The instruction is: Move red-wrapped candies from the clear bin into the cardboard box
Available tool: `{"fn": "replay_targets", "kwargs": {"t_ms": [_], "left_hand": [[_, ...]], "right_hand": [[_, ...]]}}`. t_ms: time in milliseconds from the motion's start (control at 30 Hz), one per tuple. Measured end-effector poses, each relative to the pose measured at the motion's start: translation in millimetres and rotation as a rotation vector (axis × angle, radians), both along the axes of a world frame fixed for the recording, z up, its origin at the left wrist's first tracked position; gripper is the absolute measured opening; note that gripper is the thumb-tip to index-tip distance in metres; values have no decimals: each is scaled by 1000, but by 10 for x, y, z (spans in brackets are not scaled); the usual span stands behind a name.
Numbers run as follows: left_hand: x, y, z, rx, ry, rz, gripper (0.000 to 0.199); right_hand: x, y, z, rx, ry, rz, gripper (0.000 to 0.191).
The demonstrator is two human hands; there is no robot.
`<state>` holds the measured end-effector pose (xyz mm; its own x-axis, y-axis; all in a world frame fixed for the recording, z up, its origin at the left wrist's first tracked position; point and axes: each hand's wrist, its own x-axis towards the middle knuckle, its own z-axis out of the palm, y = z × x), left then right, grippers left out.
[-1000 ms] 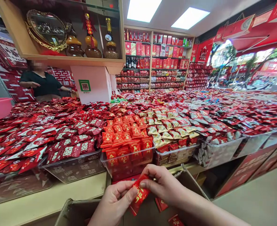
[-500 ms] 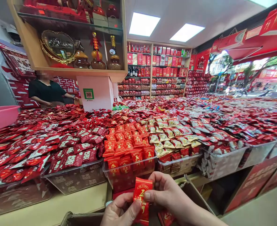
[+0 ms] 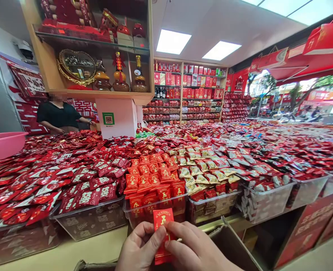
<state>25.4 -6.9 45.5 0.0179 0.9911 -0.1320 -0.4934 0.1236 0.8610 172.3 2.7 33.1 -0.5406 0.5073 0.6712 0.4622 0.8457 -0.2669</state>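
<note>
A red packet with gold lettering [image 3: 163, 217] is held upright in front of the bins, low in the middle of the view. My left hand [image 3: 142, 244] pinches its left side between thumb and fingers. From the right, my right hand [image 3: 194, 244] grips the same packet, its fingers lying over the front. Just beyond the hands is a clear bin [image 3: 155, 207] full of similar red packets, the front ones standing upright. Below the hands an open cardboard box [image 3: 228, 241] shows in part; its inside is mostly hidden.
Clear bins of wrapped packets [image 3: 90, 218] line the counter on both sides. A pink basin [image 3: 5, 146] sits at the left. A person in a dark top [image 3: 59, 116] stands behind the counter. A wooden display cabinet [image 3: 93, 92] hangs over the left side; a cardboard flap sticks up at right.
The packet has shifted slightly left and up. My right hand has moved left, closer to my left hand, its fingers now across the packet's front. The camera has tilted up a little.
</note>
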Motion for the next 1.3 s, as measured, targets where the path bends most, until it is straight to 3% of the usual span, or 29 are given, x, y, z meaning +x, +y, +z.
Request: {"fn": "replay_targets", "kwargs": {"t_ms": [100, 167, 233, 367, 500, 800, 1133, 1233, 1300], "left_hand": [[-15, 112, 248, 165, 285, -92, 24], [-36, 286, 433, 381, 670, -128, 34], [-47, 533, 570, 737, 1201, 13, 33], [2, 1032, 616, 895, 1435, -90, 36], [62, 1220, 537, 952, 1587, -153, 26], [36, 1134, 586, 949, 1757, -142, 27], [139, 1199, 503, 864, 1813, -100, 35], [172, 1114, 573, 868, 1790, -46, 33], [161, 938, 630, 906, 1754, 9, 32]], "right_hand": [[112, 70, 205, 187, -73, -24, 18], [212, 250, 330, 215, 17, -68, 17], [300, 519, 428, 204, 103, -147, 16], [373, 1028, 534, 34, 55, -284, 14], [367, 1212, 535, -24, -52, -294, 13], [408, 1190, 588, -48, -145, -175, 9], [384, 1242, 572, -27, -170, -260, 8], [390, 1165, 634, -5, -154, -263, 8], [387, 1003, 653, 17, -106, -274, 9]]}}
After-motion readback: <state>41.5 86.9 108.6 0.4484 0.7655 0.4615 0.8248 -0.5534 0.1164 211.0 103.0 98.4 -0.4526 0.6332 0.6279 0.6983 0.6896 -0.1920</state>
